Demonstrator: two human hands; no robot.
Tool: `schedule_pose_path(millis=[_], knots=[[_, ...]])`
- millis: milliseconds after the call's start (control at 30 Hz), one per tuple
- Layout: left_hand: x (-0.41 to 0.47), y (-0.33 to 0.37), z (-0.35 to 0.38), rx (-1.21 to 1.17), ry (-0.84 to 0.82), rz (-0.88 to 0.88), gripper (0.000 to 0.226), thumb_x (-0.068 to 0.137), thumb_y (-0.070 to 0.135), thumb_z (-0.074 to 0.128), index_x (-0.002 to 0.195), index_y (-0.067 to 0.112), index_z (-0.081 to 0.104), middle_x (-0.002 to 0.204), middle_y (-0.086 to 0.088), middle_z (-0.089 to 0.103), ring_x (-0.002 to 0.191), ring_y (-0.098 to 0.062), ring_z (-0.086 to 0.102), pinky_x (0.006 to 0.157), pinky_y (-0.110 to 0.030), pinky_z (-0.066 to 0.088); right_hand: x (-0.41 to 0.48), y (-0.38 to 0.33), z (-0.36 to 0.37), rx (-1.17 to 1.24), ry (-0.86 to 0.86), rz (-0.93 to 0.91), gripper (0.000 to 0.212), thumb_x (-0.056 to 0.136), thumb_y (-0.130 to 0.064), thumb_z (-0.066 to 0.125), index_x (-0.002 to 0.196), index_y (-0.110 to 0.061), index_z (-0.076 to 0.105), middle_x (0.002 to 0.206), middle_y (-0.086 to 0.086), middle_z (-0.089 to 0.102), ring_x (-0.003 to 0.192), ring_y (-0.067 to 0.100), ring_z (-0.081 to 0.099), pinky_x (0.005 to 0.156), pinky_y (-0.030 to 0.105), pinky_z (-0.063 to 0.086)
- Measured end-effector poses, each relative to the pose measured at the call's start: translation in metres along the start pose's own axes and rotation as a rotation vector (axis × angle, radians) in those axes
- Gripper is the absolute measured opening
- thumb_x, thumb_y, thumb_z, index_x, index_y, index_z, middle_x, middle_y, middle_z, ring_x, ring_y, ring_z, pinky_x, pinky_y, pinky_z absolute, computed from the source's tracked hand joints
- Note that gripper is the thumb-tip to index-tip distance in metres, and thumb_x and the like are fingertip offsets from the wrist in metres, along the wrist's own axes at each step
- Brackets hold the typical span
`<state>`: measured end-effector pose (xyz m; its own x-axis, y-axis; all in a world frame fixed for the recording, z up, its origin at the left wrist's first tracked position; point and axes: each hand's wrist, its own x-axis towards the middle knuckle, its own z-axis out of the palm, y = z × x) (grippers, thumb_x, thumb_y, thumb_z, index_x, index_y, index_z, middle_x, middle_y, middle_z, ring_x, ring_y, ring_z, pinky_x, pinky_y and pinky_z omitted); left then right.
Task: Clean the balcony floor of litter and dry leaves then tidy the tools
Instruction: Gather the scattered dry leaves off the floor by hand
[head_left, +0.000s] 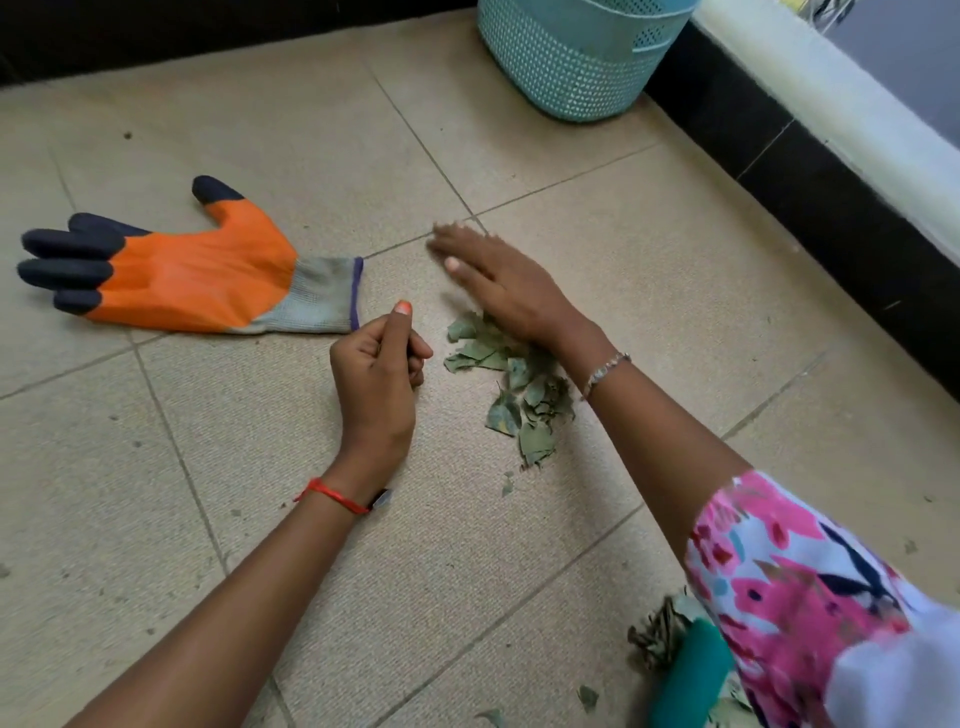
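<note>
A small heap of dry green leaves (524, 389) lies on the beige tiled floor (260, 519) in the middle of the view. My right hand (498, 280) is flat and open, fingers spread and blurred, just above the far end of the heap. My left hand (379, 374) rests on the floor left of the leaves, curled into a loose fist; nothing shows inside it. An orange work glove (192, 275) with dark fingertips lies flat on the tiles to the left. More dry leaves (657, 636) sit at the lower right beside a teal handle (691, 675).
A turquoise woven plastic basket (571, 57) stands at the top against the wall. A black-tiled kerb with a pale ledge (831, 140) runs along the right. Small crumbs of leaf (587, 696) dot the tiles near me.
</note>
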<state>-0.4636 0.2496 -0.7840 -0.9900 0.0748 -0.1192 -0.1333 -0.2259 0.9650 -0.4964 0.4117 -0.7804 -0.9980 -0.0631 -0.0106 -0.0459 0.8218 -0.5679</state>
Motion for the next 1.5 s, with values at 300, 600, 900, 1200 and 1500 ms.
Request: schedule_pose_path(millis=[300, 600, 900, 1200, 1500], knots=[[-0.001, 0.001, -0.001, 0.032, -0.076, 0.015, 0.045, 0.097, 0.015, 0.049, 0.051, 0.011, 0.050, 0.041, 0.010, 0.042, 0.041, -0.004, 0.033, 0.044, -0.018, 0.029, -0.115, -0.027, -0.021, 0.612, 0.299, 0.259, 0.033, 0.091, -0.031, 0.043, 0.107, -0.017, 0.068, 0.118, -0.005, 0.065, 0.112, -0.001, 0.057, 0.096, 0.015, 0.042], [-0.002, 0.005, -0.001, -0.004, -0.114, -0.052, 0.044, 0.097, 0.016, 0.048, 0.053, 0.010, 0.046, 0.040, 0.010, 0.040, 0.040, -0.004, 0.032, 0.042, -0.017, 0.028, -0.137, -0.064, 0.054, -0.121, 0.316, 0.323, 0.095, 0.065, -0.079, 0.047, 0.142, -0.029, 0.023, 0.151, 0.005, 0.013, 0.142, 0.024, 0.008, 0.118, 0.044, 0.011], [0.008, 0.021, -0.020, -0.508, -0.148, -0.467, 0.055, 0.097, 0.017, 0.038, 0.043, 0.019, 0.042, 0.042, 0.007, 0.031, 0.036, -0.004, 0.026, 0.036, -0.015, 0.020, -0.091, -0.066, 0.060, -0.538, 0.557, 0.260, 0.031, 0.084, -0.046, 0.045, 0.088, -0.019, 0.060, 0.083, 0.001, 0.057, 0.076, 0.022, 0.051, 0.056, 0.030, 0.033], [-0.025, 0.031, -0.012, -0.719, -0.042, -0.683, 0.044, 0.096, 0.017, 0.042, 0.052, 0.012, 0.046, 0.049, 0.001, 0.042, 0.038, -0.008, 0.038, 0.036, -0.016, 0.032, -0.101, -0.064, 0.044, -0.052, 0.722, 0.305, 0.034, 0.083, -0.015, 0.057, 0.054, -0.014, 0.040, 0.043, -0.002, 0.036, 0.039, 0.012, 0.032, 0.042, 0.027, 0.027], [-0.063, 0.028, -0.013, -0.608, -0.129, -0.801, 0.041, 0.098, 0.017, 0.037, 0.074, 0.005, 0.067, 0.070, -0.008, 0.067, 0.061, -0.013, 0.068, 0.056, -0.019, 0.055, -0.105, -0.140, 0.038, 0.698, 0.816, 0.297, 0.033, 0.087, -0.014, 0.063, 0.057, -0.008, 0.050, 0.056, 0.002, 0.050, 0.051, 0.010, 0.050, 0.050, 0.025, 0.042]])
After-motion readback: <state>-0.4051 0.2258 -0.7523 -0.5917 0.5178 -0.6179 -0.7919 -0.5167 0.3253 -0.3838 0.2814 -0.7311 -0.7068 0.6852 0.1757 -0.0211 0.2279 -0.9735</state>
